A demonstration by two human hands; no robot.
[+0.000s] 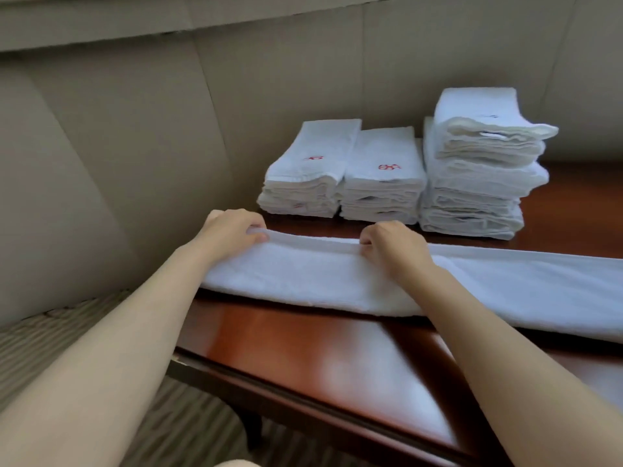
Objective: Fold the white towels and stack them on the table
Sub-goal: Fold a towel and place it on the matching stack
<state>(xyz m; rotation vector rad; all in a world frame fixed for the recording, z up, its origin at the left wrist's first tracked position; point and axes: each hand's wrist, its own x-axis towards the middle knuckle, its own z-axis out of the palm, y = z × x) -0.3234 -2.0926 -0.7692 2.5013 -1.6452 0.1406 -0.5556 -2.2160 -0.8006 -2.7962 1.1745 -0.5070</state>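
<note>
Head view: towel point(303, 274) laid lengthwise along the table point(303, 352) left edge; far hem pinched by curled left hand point(232, 227) and right hand point(391, 244), judged ready for folding; stacks point(381, 176) kept at far edge.

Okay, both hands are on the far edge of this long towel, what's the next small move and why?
Probably carry the left end over to the right, folding the strip shorter. The towel lies as one long band running off the picture's right side, the left hand pinches its left end, the right hand grips mid-edge, and the stacks behind hold much shorter folds.
</note>
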